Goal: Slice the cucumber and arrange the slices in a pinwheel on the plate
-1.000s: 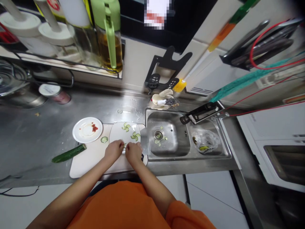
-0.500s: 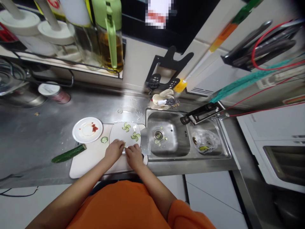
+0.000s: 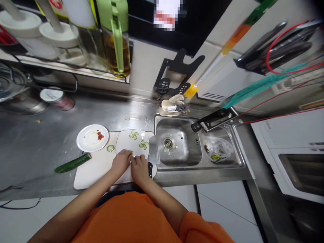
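My left hand is closed at the near edge of a white squarish plate, its fingertips pinching a small bit of cucumber slice. Close beside it, my right hand has its fingers bent together over the same edge; what they hold, if anything, is hidden. Two cucumber pinwheels, one farther back and one to the right, lie on the plate. Under the plate is a white cutting board. A knife with a black handle rests right of my right hand. One cucumber round sits left of the plate.
A cut cucumber overlaps the board's left side. Behind it stands a round white plate with red bits. To the right, a steel sink has cucumber scraps around its drain and a plastic bag in its second basin.
My right hand has shifted slightly left, closer to my left hand, uncovering more of the knife handle. My left hand stays nearly in place.
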Tool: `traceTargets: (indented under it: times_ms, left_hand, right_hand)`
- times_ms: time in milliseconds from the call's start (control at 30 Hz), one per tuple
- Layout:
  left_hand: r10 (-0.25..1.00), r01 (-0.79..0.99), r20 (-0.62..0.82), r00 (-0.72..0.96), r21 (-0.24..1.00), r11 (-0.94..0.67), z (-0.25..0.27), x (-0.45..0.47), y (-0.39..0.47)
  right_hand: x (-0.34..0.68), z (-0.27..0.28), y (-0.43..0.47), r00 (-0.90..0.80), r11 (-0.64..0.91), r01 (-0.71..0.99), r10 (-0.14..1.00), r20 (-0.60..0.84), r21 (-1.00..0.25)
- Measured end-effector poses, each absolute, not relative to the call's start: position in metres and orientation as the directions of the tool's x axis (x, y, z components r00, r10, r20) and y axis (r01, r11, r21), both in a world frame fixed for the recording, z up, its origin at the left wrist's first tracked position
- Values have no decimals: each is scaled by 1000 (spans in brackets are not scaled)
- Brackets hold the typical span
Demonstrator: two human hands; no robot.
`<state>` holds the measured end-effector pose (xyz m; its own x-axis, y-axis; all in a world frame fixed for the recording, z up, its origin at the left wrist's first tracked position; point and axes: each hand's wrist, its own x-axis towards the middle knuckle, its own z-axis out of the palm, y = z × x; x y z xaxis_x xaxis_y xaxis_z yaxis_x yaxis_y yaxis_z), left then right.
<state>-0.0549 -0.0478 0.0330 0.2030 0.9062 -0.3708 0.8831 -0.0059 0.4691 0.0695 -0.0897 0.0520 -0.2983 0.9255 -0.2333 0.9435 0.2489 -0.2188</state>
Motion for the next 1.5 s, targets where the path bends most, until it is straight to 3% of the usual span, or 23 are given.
traceTargets:
  times_ms: [533, 900, 1033, 1200, 1500]
  left_hand:
    - [905, 857, -370, 208, 514, 13, 34, -58, -46]
    - [956, 806, -239, 168, 592, 6, 42, -73, -44]
    - [977, 849, -211, -12, 515, 122, 51, -103, -45]
    - [936, 908, -274, -222, 292, 301, 51, -133, -50]
    - [916, 927, -329, -231, 210, 309, 43, -126, -44]
  right_hand:
    - [82, 58, -92, -251, 178, 941, 937, -241, -289]
    - [86, 59, -95, -231, 159, 943, 944, -234, -291]
    - [88, 57, -96, -214, 144, 946, 951, -225, -290]
    - [90, 52, -96, -197, 128, 943, 959, -205, -308]
    - [89, 50, -95, -207, 139, 934, 961, -181, -330]
